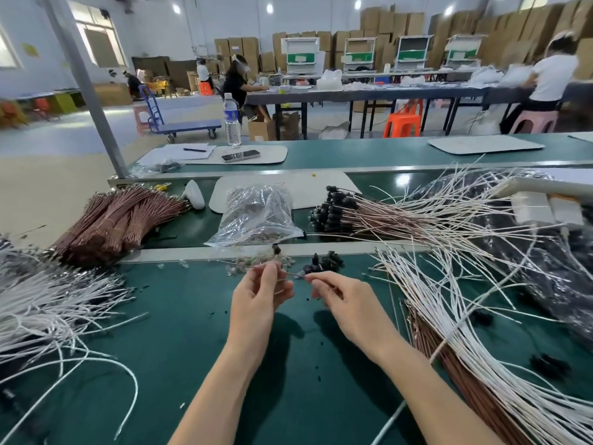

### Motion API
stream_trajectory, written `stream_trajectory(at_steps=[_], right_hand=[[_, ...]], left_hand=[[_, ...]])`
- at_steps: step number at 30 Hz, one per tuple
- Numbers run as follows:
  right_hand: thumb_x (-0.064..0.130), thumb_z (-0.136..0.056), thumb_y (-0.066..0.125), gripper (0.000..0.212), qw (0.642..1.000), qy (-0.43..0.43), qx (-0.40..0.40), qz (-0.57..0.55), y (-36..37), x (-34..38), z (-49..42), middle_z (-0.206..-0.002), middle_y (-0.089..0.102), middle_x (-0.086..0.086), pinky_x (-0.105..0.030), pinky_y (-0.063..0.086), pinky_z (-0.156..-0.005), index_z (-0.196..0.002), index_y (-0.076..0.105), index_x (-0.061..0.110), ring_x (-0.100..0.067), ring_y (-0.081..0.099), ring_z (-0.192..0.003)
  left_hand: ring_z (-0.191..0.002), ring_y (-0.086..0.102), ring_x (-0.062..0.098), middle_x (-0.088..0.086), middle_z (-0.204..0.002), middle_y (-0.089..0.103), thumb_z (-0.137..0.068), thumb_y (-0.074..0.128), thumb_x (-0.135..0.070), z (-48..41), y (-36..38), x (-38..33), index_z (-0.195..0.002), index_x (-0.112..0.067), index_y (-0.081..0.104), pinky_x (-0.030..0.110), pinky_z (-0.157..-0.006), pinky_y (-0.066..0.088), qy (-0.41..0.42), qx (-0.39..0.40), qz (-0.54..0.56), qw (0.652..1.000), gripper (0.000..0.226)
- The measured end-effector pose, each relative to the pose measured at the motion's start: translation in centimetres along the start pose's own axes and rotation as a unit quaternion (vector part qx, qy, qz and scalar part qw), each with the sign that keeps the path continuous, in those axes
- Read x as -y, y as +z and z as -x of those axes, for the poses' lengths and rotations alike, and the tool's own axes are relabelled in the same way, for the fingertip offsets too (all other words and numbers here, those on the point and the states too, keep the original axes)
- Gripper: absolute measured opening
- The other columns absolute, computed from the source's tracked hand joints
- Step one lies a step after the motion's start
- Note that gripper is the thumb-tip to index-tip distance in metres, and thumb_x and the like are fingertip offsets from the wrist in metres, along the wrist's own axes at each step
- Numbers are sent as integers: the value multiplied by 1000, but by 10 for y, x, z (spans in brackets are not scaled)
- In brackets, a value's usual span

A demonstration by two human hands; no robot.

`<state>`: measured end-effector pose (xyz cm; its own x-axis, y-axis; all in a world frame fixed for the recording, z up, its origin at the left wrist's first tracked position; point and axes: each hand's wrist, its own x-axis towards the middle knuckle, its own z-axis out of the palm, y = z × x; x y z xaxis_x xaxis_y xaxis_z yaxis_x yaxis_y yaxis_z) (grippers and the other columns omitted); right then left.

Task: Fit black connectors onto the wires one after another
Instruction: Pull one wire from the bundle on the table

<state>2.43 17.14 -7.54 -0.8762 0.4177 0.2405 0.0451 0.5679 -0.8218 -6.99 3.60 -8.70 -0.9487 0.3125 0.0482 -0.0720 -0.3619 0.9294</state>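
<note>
Here, left grip point(260, 293) and right grip point(340, 300) each pinch a thin pale wire point(295, 275) spanning between them, near the loose black plastic connectors point(321, 264) on the green tabletop point(192, 332).

Far green tabletop point(353, 152): water bottle point(232, 120) upright, white mat point(272, 155) just beside it with a dark phone-like device point(240, 156) lying flat, pen point(194, 150) on loose papers point(173, 154) to the left, grey post point(86, 88) at the left corner. On the floor behind: blue flat trolley point(184, 126), orange stool point(402, 122), pink stool point(534, 121), open carton point(261, 130). Further back a long dark table point(353, 94) with a seated person in black point(236, 86) and one in white point(548, 78), stacked cardboard boxes point(382, 22) along the wall.
</note>
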Motion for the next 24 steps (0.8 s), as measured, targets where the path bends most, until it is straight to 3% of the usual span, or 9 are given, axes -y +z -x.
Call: stream_trajectory(at_steps=[2,5,8,13,18,21,22,24], right_hand=[[46,-102,49,34,998,-8,-51,28,-4,-2,-10,-108,67,19,-8,40,-86,-123,70,28,5,59,-102],[34,-105,48,34,980,1,-143,137,-11,-9,-28,-122,65,4,-23,36,-99,-131,66,21,-13,51,-117],[33,-104,49,37,969,19,-106,224,-9,-12,-49,-133,61,-2,-35,36,-105,-136,61,21,-21,47,-123],[46,-102,47,39,965,72,-13,251,3,-12,-72,-136,56,1,-43,37,-109,-132,63,26,-24,44,-128],[44,-93,61,16,982,109,-9,157,1,-13,-81,-112,67,6,-45,43,-102,-101,73,36,-20,60,-107],[36,-96,61,15,994,92,-44,29,-10,-11,-75,-110,69,8,-23,50,-82,-106,71,30,-9,63,-83],[35,-97,61,16,994,85,-69,-10,-15,-10,-71,-109,69,11,-18,47,-75,-109,70,29,-4,63,-80],[31,-99,61,14,984,82,-114,-108,-28,-6,-58,-98,72,18,-11,47,-74,-109,70,31,4,65,-85]], left_hand=[[-72,68,12,0,-81,71,-102,55,-21,-6,-5,-2,-100,-9,69,22,-68,57,14,-23,-5,1000,18],[-70,67,11,1,-80,71,-101,56,-22,-12,-14,-4,-100,-9,69,22,-67,57,4,-65,38,997,19],[-68,66,10,-1,-78,70,-102,54,-20,-16,-18,-5,-98,-11,69,21,-66,57,3,-90,57,994,18],[-64,64,7,-5,-72,69,-103,53,-19,-20,-19,-10,-96,-12,67,20,-62,56,5,-113,66,991,17],[-65,64,6,-5,-75,70,-101,54,-22,-20,-19,-11,-97,-13,68,20,-62,56,10,-109,53,993,17],[-67,65,7,-5,-78,71,-98,57,-24,-19,-20,-10,-99,-13,69,20,-63,56,10,-105,49,993,16],[-67,65,7,-4,-79,72,-95,59,-26,-19,-20,-10,-99,-13,69,20,-63,56,9,-101,51,994,17],[-68,65,8,-4,-82,72,-88,63,-28,-18,-20,-11,-98,-13,70,20,-63,56,6,-91,53,994,20]])
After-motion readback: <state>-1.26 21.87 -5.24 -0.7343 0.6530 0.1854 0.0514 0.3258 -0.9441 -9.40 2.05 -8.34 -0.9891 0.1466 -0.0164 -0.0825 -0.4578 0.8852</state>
